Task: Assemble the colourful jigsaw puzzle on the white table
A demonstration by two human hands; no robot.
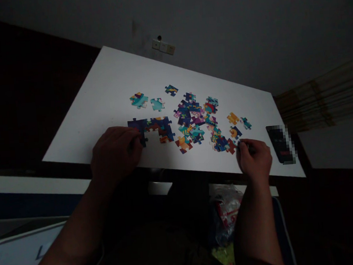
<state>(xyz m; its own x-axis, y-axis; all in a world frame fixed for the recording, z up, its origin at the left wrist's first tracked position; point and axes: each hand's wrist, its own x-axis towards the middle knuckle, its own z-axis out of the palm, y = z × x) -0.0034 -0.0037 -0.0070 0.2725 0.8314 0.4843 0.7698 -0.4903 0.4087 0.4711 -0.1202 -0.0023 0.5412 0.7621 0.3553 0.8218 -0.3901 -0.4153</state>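
1 dark-blue, flat, interlocked puzzle section (pixel 155 123): long axis rightward from left hand (pixel 115 152); right hand (pixel 255 156) farther; both curled, grasp unclear.

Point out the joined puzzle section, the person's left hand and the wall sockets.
Joined puzzle section (pixel 153 123), head view: its upper strip, above the gap.
Left hand (pixel 114 150), head view: the back of the hand.
Wall sockets (pixel 163 47), head view: the middle plate.

Socket panel (pixel 163 46) mounted on wall (pixel 217 30). Dark flat object (pixel 278 146) on worktop (pixel 85 111), right end. Curtain (pixel 318 95) at right. Plastic bag (pixel 224 194) below worktop.
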